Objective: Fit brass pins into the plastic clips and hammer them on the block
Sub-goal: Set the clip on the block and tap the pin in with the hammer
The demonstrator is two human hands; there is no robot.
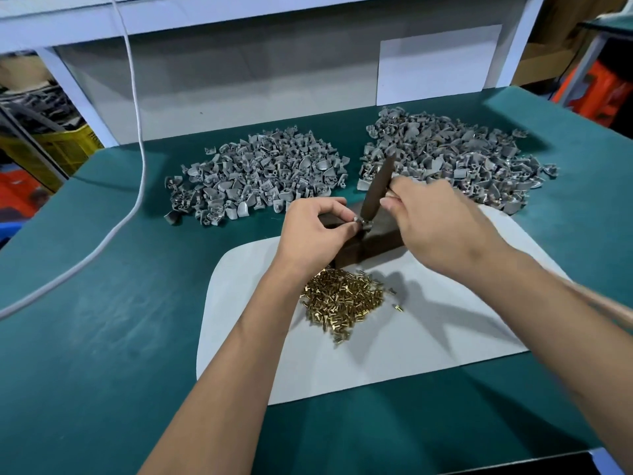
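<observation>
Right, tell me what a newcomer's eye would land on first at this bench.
First, the two hands meeting mid-table over the dark block: the left hand pinches a grey clip on it while the right hand grips a dark hammer down on that clip. Next, the two heaps of grey clips behind, and the brass pins glinting on the white mat in front.

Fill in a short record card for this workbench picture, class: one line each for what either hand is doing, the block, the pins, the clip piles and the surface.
left hand: pinches a small grey clip on the block
right hand: grips the dark hammer, its head down at the clip
block: dark, at the far edge of the white mat
brass pins: loose heap on the mat, near side of the block
grey clip piles: left pile, right pile, behind the block
surface: green table
</observation>
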